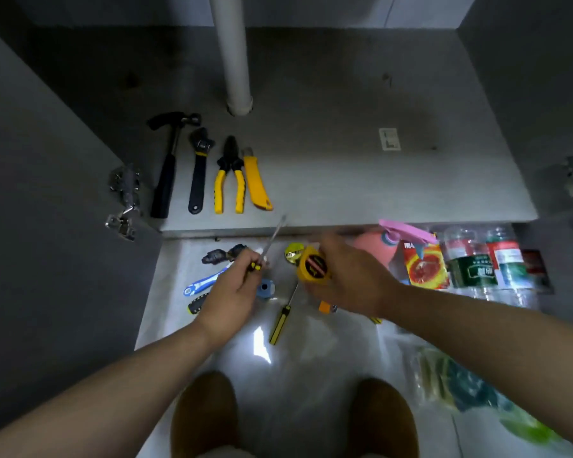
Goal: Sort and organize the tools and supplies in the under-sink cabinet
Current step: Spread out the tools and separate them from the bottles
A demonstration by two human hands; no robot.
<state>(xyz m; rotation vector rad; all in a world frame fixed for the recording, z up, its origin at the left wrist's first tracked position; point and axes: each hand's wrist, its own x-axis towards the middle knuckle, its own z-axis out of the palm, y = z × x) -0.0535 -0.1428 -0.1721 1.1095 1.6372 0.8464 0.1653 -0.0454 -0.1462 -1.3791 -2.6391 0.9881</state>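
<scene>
Inside the cabinet (pixel 344 143), 4 tools lie sorted in a row: hammer (pixel 167 166), wrench (pixel 197 170), pliers (pixel 229 173), knife (pixel 255 183); the left hand (pixel 232 299) grips a screwdriver (pixel 272 239), the right hand (pixel 351 279) clasps a tape measure (pixel 311 266), and bottles (pixel 477 266) and more wait unsorted on the floor (pixel 311 358)

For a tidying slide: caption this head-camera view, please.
Left hand holds a screwdriver, right hand a yellow tape measure, before the tool row on the cabinet floor.
</scene>
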